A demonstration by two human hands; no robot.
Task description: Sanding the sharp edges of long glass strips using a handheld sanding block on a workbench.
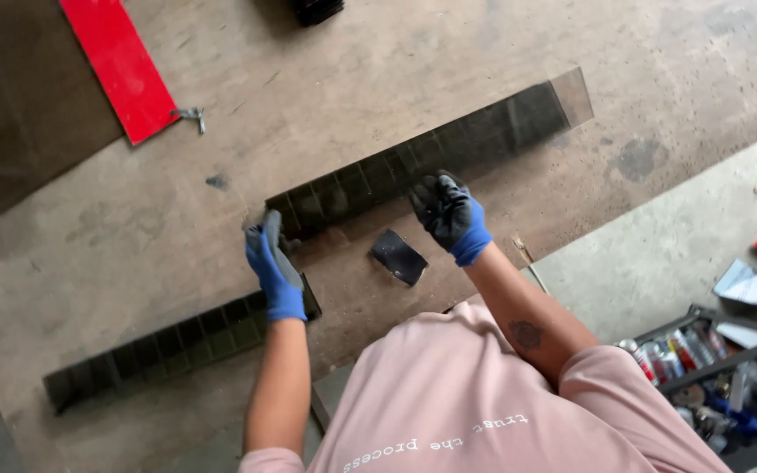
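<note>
Seen from the head camera, a long dark tinted strip (370, 188) lies across the brown worktop (396, 70), running from 8 o'clock up to 2 o'clock. The left hand (272, 267), in a blue and grey glove, presses on the strip near its middle; its grip looks narrow, fingers bent over the strip's edge. The right hand (449, 213), gloved the same way, rests on the strip further toward 2 o'clock, fingers curled down on it; I cannot tell whether they close around the far edge. A small dark offcut (399, 257) lies between the hands at 6 o'clock.

The strip looks thin and stiff, so uneven pressure from the two hands could crack it crookedly. Its sharp edge could also cut through a glove.

At 11 o'clock lies a red panel (120, 66) with a small metal fitting (191, 115) beside it.
</note>
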